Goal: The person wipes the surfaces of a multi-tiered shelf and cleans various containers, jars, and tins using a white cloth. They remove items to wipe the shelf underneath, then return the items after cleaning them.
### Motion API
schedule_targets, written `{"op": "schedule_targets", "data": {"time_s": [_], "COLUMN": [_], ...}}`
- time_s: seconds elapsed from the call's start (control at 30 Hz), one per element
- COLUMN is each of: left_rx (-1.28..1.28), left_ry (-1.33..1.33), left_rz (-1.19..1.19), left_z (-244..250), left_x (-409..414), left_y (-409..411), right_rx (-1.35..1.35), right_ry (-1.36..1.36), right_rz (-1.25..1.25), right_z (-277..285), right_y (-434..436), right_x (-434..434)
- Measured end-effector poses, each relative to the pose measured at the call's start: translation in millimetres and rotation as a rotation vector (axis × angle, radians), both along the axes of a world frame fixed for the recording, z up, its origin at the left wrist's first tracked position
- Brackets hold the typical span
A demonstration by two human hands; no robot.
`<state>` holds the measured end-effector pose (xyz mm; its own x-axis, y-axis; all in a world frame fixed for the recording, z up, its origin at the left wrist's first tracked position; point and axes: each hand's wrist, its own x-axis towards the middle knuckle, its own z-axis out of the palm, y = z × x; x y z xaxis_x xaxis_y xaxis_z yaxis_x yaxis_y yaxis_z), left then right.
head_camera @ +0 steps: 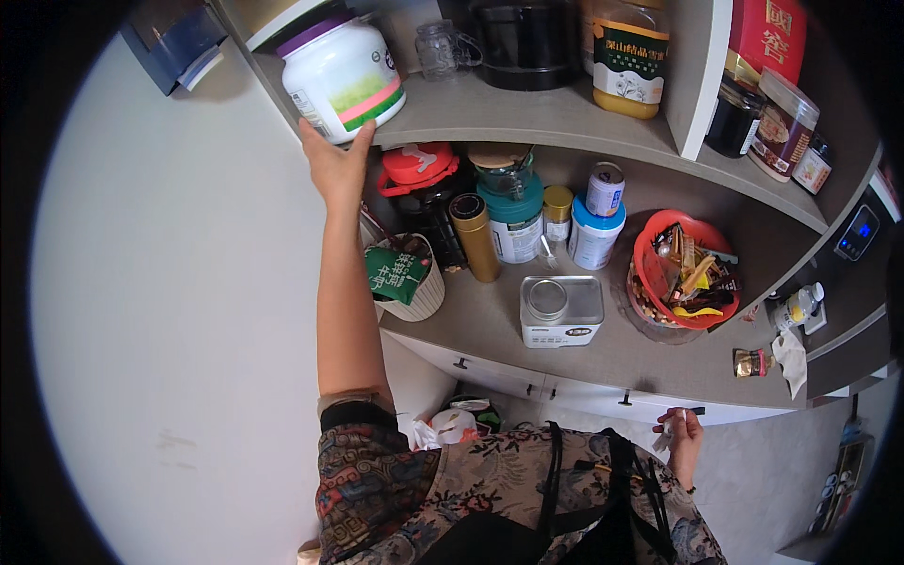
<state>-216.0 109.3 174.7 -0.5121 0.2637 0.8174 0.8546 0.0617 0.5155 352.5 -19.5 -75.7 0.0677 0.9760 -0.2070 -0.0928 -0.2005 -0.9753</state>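
Observation:
My left hand (337, 164) reaches up to the upper shelf, its thumb and fingers spread against the lower edge of a large white plastic tub (346, 78) with a purple lid. The tub rests at the shelf's left end; whether the hand bears any of its weight cannot be told. Low on the right, my right hand (681, 441) is closed around a crumpled whitish tissue or wipe (664, 439), beside the front of the cabinet. On the counter between the hands stands a silver-topped rectangular tin (563, 311). A white ribbed bin (424, 293) holding a green snack packet (397, 274) stands below my left wrist.
The upper shelf (494, 113) also bears a glass mug (438, 51), a black pot (524, 42) and a honey jar (628, 63). Beneath it stand a red-lidded jar (418, 168), a brown flask (475, 240), several tubs and a red basket (644, 247) of packets. A white wall (176, 247) borders the left.

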Motion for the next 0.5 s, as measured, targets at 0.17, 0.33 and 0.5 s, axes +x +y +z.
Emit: {"op": "schedule_targets", "data": {"time_s": [0.17,0.33,0.5], "left_rx": [-0.025,0.162,-0.249], "left_ry": [-0.045,0.157,0.214], "left_rz": [0.038,0.198,-0.634], "left_z": [4,-9,-82], "left_x": [-12,4,107], "left_y": [14,2,-47], "right_rx": [0.001,0.003,-0.048], "right_ry": [0.005,0.008,-0.004], "right_rz": [0.023,-0.018,-0.063], "right_z": [-3,-8,-6], "right_y": [-3,-9,-16], "right_x": [-1,3,6]}}
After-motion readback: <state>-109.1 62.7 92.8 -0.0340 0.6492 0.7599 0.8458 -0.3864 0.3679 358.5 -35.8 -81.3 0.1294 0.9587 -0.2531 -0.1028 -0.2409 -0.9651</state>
